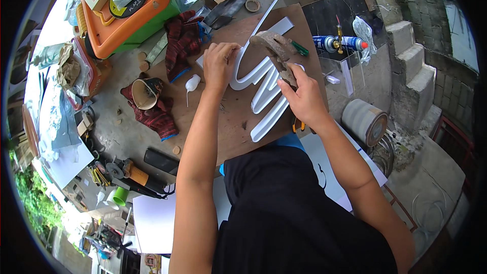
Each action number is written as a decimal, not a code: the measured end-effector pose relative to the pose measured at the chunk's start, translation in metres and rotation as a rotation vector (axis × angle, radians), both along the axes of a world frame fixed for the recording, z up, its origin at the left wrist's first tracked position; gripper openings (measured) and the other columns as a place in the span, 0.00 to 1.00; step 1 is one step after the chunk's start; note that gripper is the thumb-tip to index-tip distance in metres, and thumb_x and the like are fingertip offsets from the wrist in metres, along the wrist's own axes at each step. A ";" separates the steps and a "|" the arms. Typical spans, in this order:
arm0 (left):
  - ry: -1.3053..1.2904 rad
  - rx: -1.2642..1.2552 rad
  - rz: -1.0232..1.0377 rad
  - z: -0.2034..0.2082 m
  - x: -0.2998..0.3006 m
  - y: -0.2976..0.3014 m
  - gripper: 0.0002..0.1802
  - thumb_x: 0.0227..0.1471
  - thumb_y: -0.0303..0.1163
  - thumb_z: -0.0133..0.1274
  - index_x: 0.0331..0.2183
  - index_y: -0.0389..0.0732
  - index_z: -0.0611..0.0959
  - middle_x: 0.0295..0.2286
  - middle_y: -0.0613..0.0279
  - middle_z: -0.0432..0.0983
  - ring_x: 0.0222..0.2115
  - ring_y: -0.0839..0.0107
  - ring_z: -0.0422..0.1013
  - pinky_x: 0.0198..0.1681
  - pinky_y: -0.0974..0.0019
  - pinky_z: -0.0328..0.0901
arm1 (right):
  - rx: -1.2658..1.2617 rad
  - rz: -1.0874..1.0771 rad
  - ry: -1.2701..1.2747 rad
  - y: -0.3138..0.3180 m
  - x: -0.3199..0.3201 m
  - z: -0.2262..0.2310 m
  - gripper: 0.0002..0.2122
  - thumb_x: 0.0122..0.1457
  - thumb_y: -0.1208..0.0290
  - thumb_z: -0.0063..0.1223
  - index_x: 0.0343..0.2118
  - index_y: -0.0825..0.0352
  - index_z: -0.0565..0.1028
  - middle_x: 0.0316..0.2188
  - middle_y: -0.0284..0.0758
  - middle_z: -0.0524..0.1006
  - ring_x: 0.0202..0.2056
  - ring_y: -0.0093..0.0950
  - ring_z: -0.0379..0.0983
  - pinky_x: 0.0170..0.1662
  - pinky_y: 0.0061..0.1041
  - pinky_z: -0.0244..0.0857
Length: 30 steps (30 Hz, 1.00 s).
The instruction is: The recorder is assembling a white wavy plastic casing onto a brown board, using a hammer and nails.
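Note:
A white wavy shape with raised edges, like a script letter, lies on the brown board in front of me. My left hand is at its left side, fingers closed on the base of an upright thin white strip; the fingertips are partly hidden. My right hand grips a curved, worn, brown-grey tool whose exact kind I cannot make out. Its bowed end lies over the upper part of the white shape. A small white bottle with a thin nozzle lies left of my left hand.
Red-and-black checked gloves and a cup are on the left. Beyond them stands an orange-and-green toolbox. An angle grinder and a black phone lie near left. Blue gas canisters and concrete steps are right.

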<state>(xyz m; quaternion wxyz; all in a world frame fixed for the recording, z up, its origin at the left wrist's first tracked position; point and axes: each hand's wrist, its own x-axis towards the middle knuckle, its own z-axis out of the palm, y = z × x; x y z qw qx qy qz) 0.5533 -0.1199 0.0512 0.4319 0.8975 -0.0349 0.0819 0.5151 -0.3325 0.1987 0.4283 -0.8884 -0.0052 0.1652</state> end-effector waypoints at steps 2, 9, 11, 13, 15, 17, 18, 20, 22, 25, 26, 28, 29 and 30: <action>-0.002 0.020 -0.004 0.001 0.000 0.000 0.04 0.50 0.29 0.62 0.31 0.46 0.86 0.30 0.69 0.81 0.32 0.63 0.71 0.36 0.60 0.61 | 0.001 0.017 -0.011 0.004 0.002 -0.003 0.16 0.63 0.70 0.57 0.49 0.72 0.71 0.31 0.49 0.79 0.34 0.47 0.79 0.38 0.37 0.70; -0.038 0.063 0.009 -0.003 -0.001 0.000 0.05 0.47 0.30 0.64 0.31 0.46 0.86 0.30 0.71 0.81 0.32 0.64 0.71 0.36 0.60 0.61 | -0.018 0.108 -0.049 0.018 0.006 -0.019 0.16 0.64 0.69 0.55 0.51 0.72 0.70 0.33 0.53 0.79 0.35 0.52 0.79 0.38 0.41 0.71; -0.035 0.080 0.012 -0.004 -0.002 0.001 0.05 0.47 0.30 0.64 0.31 0.46 0.86 0.30 0.71 0.81 0.32 0.65 0.71 0.36 0.60 0.61 | -0.042 0.123 -0.051 0.019 0.006 -0.025 0.17 0.64 0.69 0.55 0.51 0.73 0.70 0.34 0.53 0.79 0.36 0.52 0.79 0.38 0.42 0.71; -0.037 0.077 0.000 -0.005 -0.002 0.001 0.06 0.45 0.29 0.64 0.30 0.44 0.84 0.32 0.70 0.80 0.32 0.63 0.71 0.37 0.59 0.62 | -0.066 0.138 -0.053 0.020 0.007 -0.028 0.17 0.64 0.69 0.55 0.51 0.73 0.70 0.34 0.54 0.79 0.37 0.53 0.78 0.38 0.43 0.71; -0.036 0.062 0.008 -0.006 -0.002 0.001 0.07 0.45 0.29 0.64 0.30 0.45 0.84 0.32 0.70 0.80 0.32 0.63 0.71 0.37 0.60 0.62 | -0.079 0.146 -0.010 0.021 0.009 -0.030 0.17 0.64 0.69 0.55 0.51 0.74 0.70 0.35 0.54 0.79 0.37 0.53 0.78 0.38 0.43 0.71; -0.035 0.047 0.015 -0.006 -0.003 0.000 0.07 0.45 0.30 0.64 0.30 0.45 0.84 0.32 0.70 0.80 0.32 0.64 0.71 0.37 0.60 0.62 | -0.092 0.155 -0.024 0.020 0.010 -0.031 0.17 0.64 0.69 0.55 0.51 0.74 0.70 0.35 0.54 0.79 0.37 0.53 0.78 0.38 0.43 0.71; -0.047 0.038 0.019 -0.006 -0.003 0.000 0.07 0.45 0.30 0.64 0.30 0.45 0.84 0.32 0.70 0.80 0.32 0.64 0.71 0.37 0.60 0.62 | -0.104 0.159 -0.041 0.020 0.010 -0.032 0.17 0.64 0.69 0.55 0.51 0.74 0.70 0.35 0.54 0.79 0.37 0.53 0.78 0.38 0.43 0.71; -0.055 0.028 0.026 -0.006 -0.003 -0.001 0.07 0.45 0.30 0.65 0.30 0.44 0.84 0.32 0.70 0.81 0.32 0.64 0.71 0.37 0.61 0.62 | -0.087 0.157 -0.070 0.021 0.010 -0.026 0.17 0.64 0.69 0.55 0.51 0.73 0.70 0.35 0.54 0.80 0.36 0.53 0.78 0.38 0.42 0.71; -0.049 0.030 0.028 -0.005 -0.003 0.000 0.06 0.45 0.28 0.64 0.30 0.46 0.85 0.31 0.72 0.81 0.33 0.65 0.72 0.37 0.60 0.62 | -0.068 0.153 -0.097 0.022 0.008 -0.025 0.16 0.63 0.69 0.55 0.50 0.73 0.71 0.35 0.53 0.80 0.36 0.52 0.78 0.37 0.42 0.71; -0.049 0.042 0.024 -0.005 -0.003 -0.001 0.06 0.45 0.28 0.64 0.30 0.46 0.85 0.31 0.72 0.81 0.33 0.65 0.72 0.37 0.60 0.62 | -0.074 0.144 -0.134 0.022 0.005 -0.027 0.16 0.63 0.70 0.56 0.50 0.73 0.71 0.35 0.52 0.80 0.36 0.52 0.78 0.37 0.41 0.71; -0.049 0.043 0.026 -0.006 -0.003 0.000 0.06 0.45 0.28 0.64 0.30 0.46 0.85 0.31 0.72 0.81 0.33 0.65 0.72 0.37 0.60 0.62 | -0.109 0.154 -0.100 0.022 0.006 -0.032 0.15 0.63 0.70 0.56 0.49 0.72 0.71 0.35 0.52 0.80 0.36 0.52 0.78 0.37 0.41 0.71; -0.057 0.027 0.019 -0.008 -0.004 0.001 0.07 0.45 0.28 0.64 0.30 0.46 0.85 0.31 0.72 0.81 0.33 0.65 0.72 0.37 0.60 0.63 | -0.143 0.165 -0.067 0.022 0.006 -0.034 0.15 0.63 0.70 0.56 0.49 0.72 0.71 0.35 0.51 0.80 0.36 0.52 0.78 0.37 0.41 0.71; -0.054 0.028 0.019 -0.007 -0.004 0.001 0.07 0.45 0.28 0.64 0.30 0.46 0.85 0.31 0.72 0.81 0.33 0.65 0.72 0.37 0.60 0.63 | -0.107 0.153 -0.093 0.022 0.005 -0.031 0.15 0.63 0.71 0.56 0.49 0.72 0.71 0.35 0.52 0.80 0.36 0.52 0.78 0.37 0.41 0.71; -0.047 0.042 0.016 -0.006 -0.003 0.000 0.07 0.45 0.28 0.64 0.30 0.46 0.85 0.31 0.72 0.81 0.33 0.65 0.72 0.37 0.60 0.63 | -0.072 0.141 -0.119 0.022 0.003 -0.029 0.15 0.63 0.71 0.56 0.49 0.72 0.71 0.35 0.52 0.80 0.36 0.52 0.78 0.37 0.41 0.72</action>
